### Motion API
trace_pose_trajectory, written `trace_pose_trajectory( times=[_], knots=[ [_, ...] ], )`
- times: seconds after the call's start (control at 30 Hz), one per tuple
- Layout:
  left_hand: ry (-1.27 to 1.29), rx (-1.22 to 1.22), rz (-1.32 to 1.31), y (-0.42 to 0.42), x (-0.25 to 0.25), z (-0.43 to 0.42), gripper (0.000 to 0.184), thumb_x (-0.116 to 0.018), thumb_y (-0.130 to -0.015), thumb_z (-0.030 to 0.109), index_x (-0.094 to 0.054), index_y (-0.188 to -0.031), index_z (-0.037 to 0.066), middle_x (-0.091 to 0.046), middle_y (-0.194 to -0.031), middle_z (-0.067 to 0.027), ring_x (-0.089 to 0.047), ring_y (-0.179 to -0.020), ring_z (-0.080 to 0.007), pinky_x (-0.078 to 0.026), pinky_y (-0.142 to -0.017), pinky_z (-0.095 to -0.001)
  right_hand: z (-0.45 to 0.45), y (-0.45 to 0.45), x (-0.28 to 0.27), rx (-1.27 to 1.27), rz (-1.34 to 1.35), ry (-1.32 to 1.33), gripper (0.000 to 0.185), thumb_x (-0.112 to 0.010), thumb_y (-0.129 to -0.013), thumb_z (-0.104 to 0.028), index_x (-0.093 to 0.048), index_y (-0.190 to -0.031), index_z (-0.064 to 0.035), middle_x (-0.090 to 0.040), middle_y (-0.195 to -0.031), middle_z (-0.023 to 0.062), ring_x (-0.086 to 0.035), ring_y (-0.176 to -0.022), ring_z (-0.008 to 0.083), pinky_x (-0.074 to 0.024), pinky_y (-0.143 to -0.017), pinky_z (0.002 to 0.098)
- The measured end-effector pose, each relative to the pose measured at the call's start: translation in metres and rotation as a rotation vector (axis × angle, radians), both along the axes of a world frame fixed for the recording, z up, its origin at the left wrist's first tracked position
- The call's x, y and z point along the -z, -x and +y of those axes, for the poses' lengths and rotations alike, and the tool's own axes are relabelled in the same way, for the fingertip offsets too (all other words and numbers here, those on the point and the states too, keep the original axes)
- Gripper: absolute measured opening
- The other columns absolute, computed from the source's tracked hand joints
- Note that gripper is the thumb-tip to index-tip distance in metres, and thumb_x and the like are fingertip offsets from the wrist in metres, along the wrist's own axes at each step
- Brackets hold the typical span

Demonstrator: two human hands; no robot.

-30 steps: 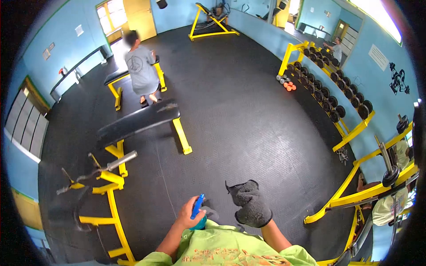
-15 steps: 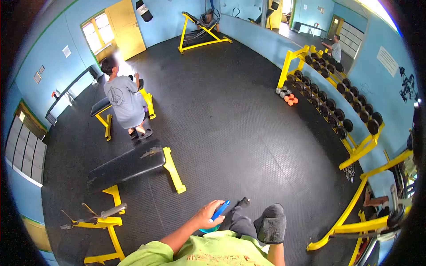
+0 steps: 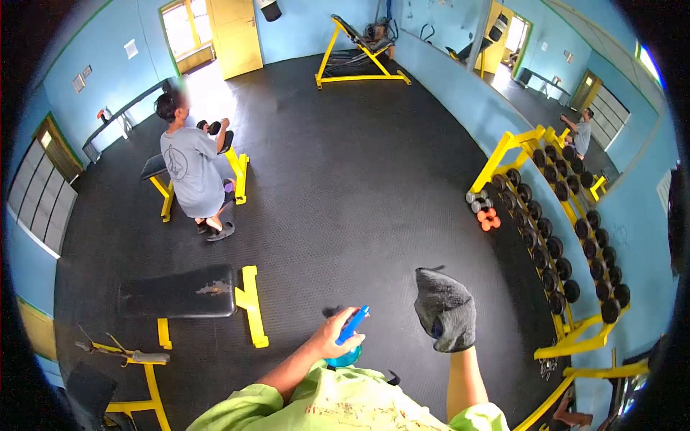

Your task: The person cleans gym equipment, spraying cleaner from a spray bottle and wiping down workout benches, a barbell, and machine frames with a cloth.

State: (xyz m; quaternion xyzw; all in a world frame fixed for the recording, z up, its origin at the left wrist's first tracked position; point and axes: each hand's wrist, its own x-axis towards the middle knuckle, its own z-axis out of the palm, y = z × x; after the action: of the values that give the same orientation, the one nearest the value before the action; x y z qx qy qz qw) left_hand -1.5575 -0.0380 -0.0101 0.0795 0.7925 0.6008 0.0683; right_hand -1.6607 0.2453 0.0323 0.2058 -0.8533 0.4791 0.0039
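Observation:
My left hand (image 3: 332, 336) is wrapped around a spray bottle (image 3: 347, 357) with a blue trigger head and a teal body, held low in front of my green shirt. To its right, a dark grey cloth (image 3: 447, 309) covers my right hand, and only the forearm (image 3: 466, 384) shows below it. The cloth hangs around that hand, so its fingers are hidden. Both hands are over the black rubber floor, apart from each other.
A padded bench (image 3: 180, 293) with yellow legs stands at left. Beyond it, a person (image 3: 190, 165) in a grey shirt kneels by another bench, gripping a dumbbell (image 3: 210, 128). A dumbbell rack (image 3: 553, 237) lines the right wall, with orange dumbbells (image 3: 489, 220) on the floor beside it.
My right hand has risen and moved forward with the cloth, which now hangs in a different shape. The view has shifted, bringing the rack closer. The spray bottle stays in my left hand.

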Motion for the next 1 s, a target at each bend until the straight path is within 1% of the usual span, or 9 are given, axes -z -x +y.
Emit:
trace_pose_trajectory(
  times=[0.13,0.27,0.5,0.6,0.63,0.73,0.83,0.93,1.0],
  knots=[
    [0.016,0.0,0.158,0.102,0.036,-0.015,0.053,-0.071,-0.081,0.019,-0.05,-0.128,0.003,-0.063,-0.116,-0.0143,-0.064,-0.097,-0.0249,-0.051,-0.082,-0.0358,-0.019,0.079,0.038,0.03,0.161,-0.14,0.045,-0.08,-0.07,-0.025,-0.064,-0.107,-0.0041,-0.071,-0.097,0.0083,-0.065,-0.09,0.0195,-0.051,-0.084,0.032],
    [0.058,0.044,0.036,0.215,0.03,-0.03,0.057,-0.071,-0.08,0.02,-0.049,-0.129,0.003,-0.062,-0.117,-0.0154,-0.063,-0.102,-0.0285,-0.051,-0.086,-0.0385,-0.023,0.14,0.096,0.323,-0.158,0.247,0.033,-0.086,-0.064,-0.031,-0.067,-0.079,-0.0083,-0.071,-0.08,0.0057,-0.066,-0.067,0.0187,-0.0531,-0.066,0.0311],
    [0.129,0.172,0.116,0.402,-0.005,-0.053,0.058,-0.072,-0.079,0.022,-0.049,-0.128,0.002,-0.061,-0.113,-0.0182,-0.063,-0.097,-0.0319,-0.051,-0.082,-0.0389,-0.054,0.303,0.041,0.12,0.407,-0.585,0.014,-0.063,-0.074,-0.026,-0.053,-0.069,-0.0173,-0.058,-0.069,0.0015,-0.055,-0.069,0.0234,-0.0402,-0.071,0.0378],
    [0.125,0.172,0.095,0.473,-0.002,-0.054,0.056,-0.073,-0.08,0.021,-0.05,-0.128,0.002,-0.062,-0.112,-0.0169,-0.065,-0.094,-0.0303,-0.051,-0.079,-0.038,-0.067,0.379,0.053,0.169,0.256,-0.436,0.017,-0.058,-0.077,-0.028,-0.049,-0.067,-0.0174,-0.054,-0.072,0.0045,-0.053,-0.073,0.0254,-0.0371,-0.074,0.0374],
    [0.148,0.109,0.186,0.488,0.012,-0.055,0.053,-0.072,-0.08,0.02,-0.052,-0.126,0.004,-0.063,-0.109,-0.0136,-0.066,-0.088,-0.0238,-0.052,-0.077,-0.0356,-0.073,0.402,0.061,0.24,-0.036,0.04,0.018,-0.058,-0.078,-0.027,-0.049,-0.067,-0.0169,-0.054,-0.072,0.005,-0.053,-0.073,0.026,-0.0369,-0.075,0.0382],
    [0.098,0.018,0.174,0.557,0.022,-0.056,0.05,-0.072,-0.081,0.019,-0.053,-0.125,0.005,-0.066,-0.108,-0.0101,-0.067,-0.081,-0.0171,-0.053,-0.074,-0.0333,-0.082,0.488,0.056,0.264,-0.324,0.423,0.016,-0.06,-0.078,-0.026,-0.051,-0.068,-0.0162,-0.055,-0.072,0.0047,-0.053,-0.074,0.0273,-0.0366,-0.078,0.0397],
    [0.018,-0.073,0.067,0.616,0.017,-0.059,0.051,-0.072,-0.082,0.019,-0.052,-0.127,0.005,-0.066,-0.112,-0.0097,-0.067,-0.08,-0.0169,-0.053,-0.074,-0.0334,-0.093,0.578,0.037,0.184,-0.269,0.531,0.013,-0.063,-0.078,-0.024,-0.056,-0.07,-0.0158,-0.061,-0.074,0.0037,-0.057,-0.078,0.0266,-0.0374,-0.081,0.0404],
    [-0.012,-0.166,0.015,0.675,0.016,-0.071,0.053,-0.073,-0.082,0.018,-0.051,-0.128,0.004,-0.066,-0.116,-0.0085,-0.066,-0.079,-0.0164,-0.053,-0.074,-0.0334,-0.097,0.668,0.019,-0.187,-0.395,0.536,0.046,-0.036,-0.099,-0.043,-0.057,-0.118,-0.007,-0.064,-0.116,0.0102,-0.058,-0.108,0.0272,-0.0445,-0.099,0.0447],
    [0.063,-0.283,0.111,0.706,0.015,-0.076,0.053,-0.073,-0.083,0.017,-0.049,-0.128,0.003,-0.064,-0.122,-0.0111,-0.069,-0.081,-0.0203,-0.054,-0.075,-0.0354,-0.112,0.72,-0.014,-0.284,-0.271,0.158,0.044,-0.039,-0.1,-0.036,-0.051,-0.13,-0.0062,-0.059,-0.128,0.0129,-0.052,-0.121,0.0267,-0.0386,-0.108,0.0435]
  ],
)
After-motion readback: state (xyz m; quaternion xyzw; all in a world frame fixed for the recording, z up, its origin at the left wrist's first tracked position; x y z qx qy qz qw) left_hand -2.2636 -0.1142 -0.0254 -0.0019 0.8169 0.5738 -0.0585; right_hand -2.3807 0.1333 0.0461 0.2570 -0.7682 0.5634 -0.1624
